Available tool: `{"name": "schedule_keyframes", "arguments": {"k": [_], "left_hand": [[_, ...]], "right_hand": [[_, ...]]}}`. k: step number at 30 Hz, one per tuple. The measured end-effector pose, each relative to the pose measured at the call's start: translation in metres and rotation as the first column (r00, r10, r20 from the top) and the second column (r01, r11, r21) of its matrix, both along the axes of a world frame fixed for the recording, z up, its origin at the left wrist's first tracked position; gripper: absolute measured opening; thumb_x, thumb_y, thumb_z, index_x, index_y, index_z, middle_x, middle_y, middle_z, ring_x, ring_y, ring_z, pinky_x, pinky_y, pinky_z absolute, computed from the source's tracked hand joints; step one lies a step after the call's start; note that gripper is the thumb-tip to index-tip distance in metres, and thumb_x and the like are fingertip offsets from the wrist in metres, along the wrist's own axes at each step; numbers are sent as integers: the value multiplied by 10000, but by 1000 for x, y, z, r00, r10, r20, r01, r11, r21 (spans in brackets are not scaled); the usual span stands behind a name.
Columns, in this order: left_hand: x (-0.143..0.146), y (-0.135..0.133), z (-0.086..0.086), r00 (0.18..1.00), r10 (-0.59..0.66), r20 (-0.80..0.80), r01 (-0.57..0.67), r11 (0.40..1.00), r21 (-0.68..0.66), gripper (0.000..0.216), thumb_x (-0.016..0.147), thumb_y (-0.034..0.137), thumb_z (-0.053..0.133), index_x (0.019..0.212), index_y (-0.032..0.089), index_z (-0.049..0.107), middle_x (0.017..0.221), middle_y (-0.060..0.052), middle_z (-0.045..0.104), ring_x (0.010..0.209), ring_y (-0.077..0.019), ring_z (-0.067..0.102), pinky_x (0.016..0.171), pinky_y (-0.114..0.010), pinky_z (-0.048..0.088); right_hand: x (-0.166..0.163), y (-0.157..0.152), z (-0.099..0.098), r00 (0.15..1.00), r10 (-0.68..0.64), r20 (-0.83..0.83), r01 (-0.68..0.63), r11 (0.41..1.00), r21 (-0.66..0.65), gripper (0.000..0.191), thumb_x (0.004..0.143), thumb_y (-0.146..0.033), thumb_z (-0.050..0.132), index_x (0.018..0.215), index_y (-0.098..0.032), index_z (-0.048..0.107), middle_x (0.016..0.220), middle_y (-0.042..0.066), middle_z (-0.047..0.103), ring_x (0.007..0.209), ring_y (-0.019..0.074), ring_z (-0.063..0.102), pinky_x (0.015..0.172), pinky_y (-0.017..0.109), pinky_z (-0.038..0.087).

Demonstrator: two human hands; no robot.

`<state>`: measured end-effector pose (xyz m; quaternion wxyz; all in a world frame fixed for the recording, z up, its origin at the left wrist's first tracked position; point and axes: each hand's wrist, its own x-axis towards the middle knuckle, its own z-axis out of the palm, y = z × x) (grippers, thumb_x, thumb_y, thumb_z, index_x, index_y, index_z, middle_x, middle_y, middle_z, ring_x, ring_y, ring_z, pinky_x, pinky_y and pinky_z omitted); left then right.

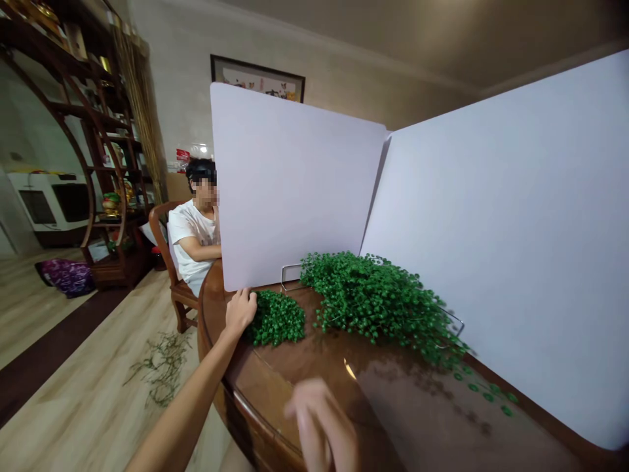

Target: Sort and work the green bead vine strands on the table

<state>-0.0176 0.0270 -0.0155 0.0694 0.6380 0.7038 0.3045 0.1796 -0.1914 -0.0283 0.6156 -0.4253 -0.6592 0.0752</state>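
Observation:
Small green, round-leaved plant sprigs lie in two heaps on the brown table. My left hand [240, 310] reaches to the left edge of the smaller heap of green leaves [278, 319], back of the hand up. Its fingers lie slightly bent and look open, with the tips partly hidden and nothing visible in them. At the front of the table, my right hand [322, 423] is smeared by motion. Its fingers look bent, but I cannot tell whether they hold anything. The larger heap of green sprigs [378, 298] spreads beyond it, with loose strands trailing right.
White upright panels [295, 190] stand behind and right of the heaps on wire feet [289, 278]. The round wooden table [275, 387] has a raised edge. Left of it, bare stems [164, 367] litter the floor. Another person [194, 229] sits behind the left panel.

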Motion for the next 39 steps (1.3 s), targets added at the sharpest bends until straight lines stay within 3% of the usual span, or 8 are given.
{"name": "schedule_keyframes", "arguments": {"k": [2,4,7,12,17,25,33,39], "left_hand": [[-1,1,-1,999,-38,2,38,999,-5,432,943,309,269,1233,183,563,1292,-123,603,1213,-270,536,995,-409,390],[-1,3,-2,997,-71,6,71,997,-12,423,943,314,282,1236,190,561,1283,-117,614,1205,-261,546,1004,-392,384],[0,6,-3,994,-107,22,108,994,-20,422,954,338,276,1214,192,575,1257,-120,634,1178,-257,570,984,-366,402],[4,22,-3,987,-155,44,156,988,-3,467,979,399,222,1179,193,590,1252,-117,638,1170,-250,579,971,-349,417],[11,41,-3,972,-233,26,233,973,2,476,972,429,253,1238,200,575,1319,-98,602,1233,-247,535,1034,-356,378],[12,45,-7,935,-351,-44,350,936,-31,509,978,442,216,1132,245,660,1239,-45,660,1191,-242,564,1023,-345,389],[8,46,-12,910,-415,-12,413,905,103,368,998,409,249,1063,228,563,1147,-50,604,1054,-178,595,975,-296,416],[13,52,-10,902,-421,-97,429,901,72,355,1005,384,251,1086,206,548,1074,-69,609,1039,-211,546,963,-342,399]], "right_hand": [[-14,46,18,990,141,-12,-142,986,-85,251,969,-314,447,946,-247,688,940,30,692,870,178,652,750,285,533],[-24,92,30,918,324,-226,-382,874,-299,262,935,-347,450,925,-225,681,958,27,700,903,185,644,801,281,505],[-26,147,30,894,167,-415,-337,862,-378,269,859,-388,462,863,-221,674,970,30,708,984,213,619,898,303,444],[3,193,0,873,-14,-487,-206,896,-395,363,817,-462,411,854,-211,672,1020,62,707,1035,243,608,942,328,410],[29,211,-23,861,-64,-505,-185,885,-427,539,843,-572,343,957,-172,685,1125,123,694,1115,266,599,982,356,403],[16,210,-15,953,15,-302,-189,809,-557,747,903,-676,221,1148,-138,678,1259,140,639,1229,259,538,1077,343,330],[-11,234,-12,972,115,-206,-191,895,-403,587,908,-643,348,1040,-199,709,1147,114,690,1141,256,586,1016,350,379],[-12,235,-13,959,167,-229,-250,879,-406,558,915,-621,357,1027,-214,721,1131,91,699,1122,236,595,997,328,381]]}}
